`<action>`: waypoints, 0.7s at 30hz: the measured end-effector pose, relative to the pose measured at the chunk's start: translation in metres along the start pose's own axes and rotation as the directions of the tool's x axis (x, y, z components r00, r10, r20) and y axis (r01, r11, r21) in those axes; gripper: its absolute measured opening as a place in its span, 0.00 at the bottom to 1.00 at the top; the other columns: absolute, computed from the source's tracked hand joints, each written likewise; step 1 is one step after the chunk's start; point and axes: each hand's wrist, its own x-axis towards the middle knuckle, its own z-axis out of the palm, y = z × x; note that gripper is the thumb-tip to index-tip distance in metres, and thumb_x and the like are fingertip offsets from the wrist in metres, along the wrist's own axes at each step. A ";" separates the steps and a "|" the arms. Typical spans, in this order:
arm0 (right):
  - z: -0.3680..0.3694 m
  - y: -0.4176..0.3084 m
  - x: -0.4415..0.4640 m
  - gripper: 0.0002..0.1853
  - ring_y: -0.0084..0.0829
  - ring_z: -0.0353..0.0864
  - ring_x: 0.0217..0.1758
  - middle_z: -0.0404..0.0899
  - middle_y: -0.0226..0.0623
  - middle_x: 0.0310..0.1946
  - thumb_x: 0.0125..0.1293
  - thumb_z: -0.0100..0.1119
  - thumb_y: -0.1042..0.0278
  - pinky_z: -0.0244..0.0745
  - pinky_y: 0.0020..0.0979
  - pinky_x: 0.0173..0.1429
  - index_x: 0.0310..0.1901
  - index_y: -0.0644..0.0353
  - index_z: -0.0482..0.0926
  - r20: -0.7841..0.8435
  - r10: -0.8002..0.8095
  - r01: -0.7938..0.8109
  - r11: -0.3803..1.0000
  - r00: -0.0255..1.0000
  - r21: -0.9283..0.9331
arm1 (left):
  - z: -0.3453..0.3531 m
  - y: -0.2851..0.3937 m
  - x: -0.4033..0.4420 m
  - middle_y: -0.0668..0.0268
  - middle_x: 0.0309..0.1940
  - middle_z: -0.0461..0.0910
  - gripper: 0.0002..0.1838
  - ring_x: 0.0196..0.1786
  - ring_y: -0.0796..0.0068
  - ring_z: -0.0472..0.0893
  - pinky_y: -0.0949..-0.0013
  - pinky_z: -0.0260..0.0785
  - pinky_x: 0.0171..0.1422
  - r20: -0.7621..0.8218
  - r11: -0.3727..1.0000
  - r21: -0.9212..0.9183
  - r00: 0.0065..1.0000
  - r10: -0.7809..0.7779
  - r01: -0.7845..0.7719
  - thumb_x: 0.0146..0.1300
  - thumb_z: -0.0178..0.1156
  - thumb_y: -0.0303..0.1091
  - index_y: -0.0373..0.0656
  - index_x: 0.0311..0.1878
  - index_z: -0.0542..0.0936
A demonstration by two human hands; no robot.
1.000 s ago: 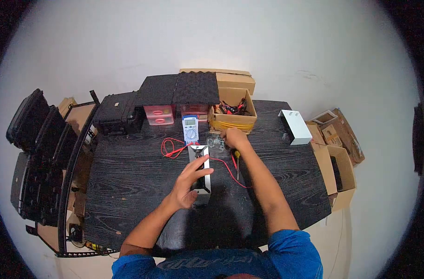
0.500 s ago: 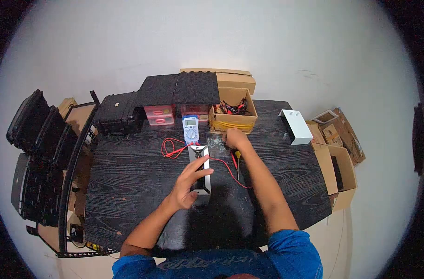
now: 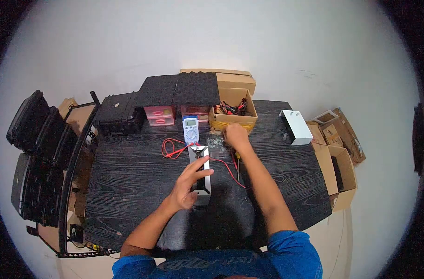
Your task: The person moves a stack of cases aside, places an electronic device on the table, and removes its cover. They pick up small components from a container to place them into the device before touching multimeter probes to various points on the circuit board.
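Note:
My left hand (image 3: 187, 185) rests with its fingers spread on a white metal case (image 3: 203, 189) that has black parts inside. Beyond the case lies a blue and white multimeter (image 3: 191, 132) with red leads (image 3: 173, 150). Bent over a clear bag of small parts (image 3: 215, 143) is my right hand (image 3: 236, 136), its fingers drawn together; anything between the fingertips is too small to make out. A screwdriver with a yellow handle (image 3: 238, 156) lies just below that hand, beside a red lead.
An open cardboard box (image 3: 233, 124) of cables stands at the back, beside small drawers (image 3: 160, 116) under black foam. A white metal cover (image 3: 297, 128) lies at the right. Black cases (image 3: 116, 113) stand at the left; more boxes (image 3: 344, 179) are beyond the right edge.
My right hand has shifted slightly over the bag of small parts, and more of the bag shows. My left hand has stayed on the white case.

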 end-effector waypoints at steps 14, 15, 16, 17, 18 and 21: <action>0.041 -0.008 0.007 0.19 0.41 0.88 0.56 0.91 0.39 0.47 0.66 0.61 0.70 0.67 0.56 0.62 0.53 0.35 0.92 0.147 -0.271 0.277 0.960 0.951 -0.027 | 0.000 0.001 0.001 0.39 0.79 0.66 0.47 0.78 0.36 0.68 0.41 0.55 0.82 0.015 1.000 0.022 1.000 -0.012 0.011 0.75 0.38 0.74 0.38 0.69 0.79; 0.041 -0.008 0.006 0.18 0.41 0.88 0.56 0.91 0.39 0.46 0.66 0.63 0.69 0.67 0.55 0.62 0.52 0.36 0.92 0.135 -0.295 0.299 0.954 0.946 -0.007 | 0.000 0.001 0.001 0.39 0.79 0.66 0.47 0.78 0.36 0.68 0.41 0.55 0.82 0.014 1.000 0.021 1.000 -0.010 0.010 0.75 0.38 0.74 0.38 0.69 0.79; 0.042 -0.008 0.006 0.16 0.41 0.88 0.55 0.91 0.38 0.46 0.66 0.64 0.67 0.68 0.54 0.61 0.51 0.36 0.93 0.123 -0.320 0.321 0.947 0.939 0.014 | 0.000 0.001 0.001 0.39 0.78 0.66 0.47 0.79 0.35 0.68 0.41 0.55 0.82 0.014 1.000 0.019 1.000 -0.009 0.008 0.75 0.37 0.74 0.39 0.69 0.79; 0.042 -0.008 0.006 0.14 0.41 0.88 0.55 0.91 0.38 0.45 0.66 0.65 0.66 0.68 0.52 0.60 0.50 0.37 0.93 0.110 -0.344 0.343 0.939 0.932 0.035 | 0.000 0.001 0.001 0.39 0.78 0.66 0.47 0.79 0.35 0.68 0.41 0.55 0.82 0.015 1.000 0.022 1.000 -0.011 0.011 0.75 0.37 0.74 0.38 0.69 0.79; 0.042 -0.009 0.006 0.15 0.41 0.89 0.54 0.91 0.38 0.45 0.67 0.63 0.66 0.68 0.53 0.60 0.49 0.36 0.93 0.138 -0.347 0.347 0.937 0.928 0.028 | 0.000 0.001 0.001 0.39 0.78 0.66 0.47 0.79 0.35 0.68 0.41 0.55 0.82 0.015 1.000 0.025 1.000 -0.013 0.013 0.75 0.37 0.74 0.38 0.69 0.79; 0.040 -0.013 0.010 0.14 0.40 0.89 0.52 0.91 0.37 0.43 0.67 0.63 0.65 0.69 0.54 0.58 0.48 0.35 0.93 0.178 -0.359 0.358 0.933 0.916 0.036 | -0.001 0.002 0.000 0.39 0.78 0.66 0.47 0.79 0.35 0.68 0.41 0.55 0.82 0.017 0.999 0.028 1.000 -0.021 0.020 0.75 0.37 0.74 0.38 0.69 0.80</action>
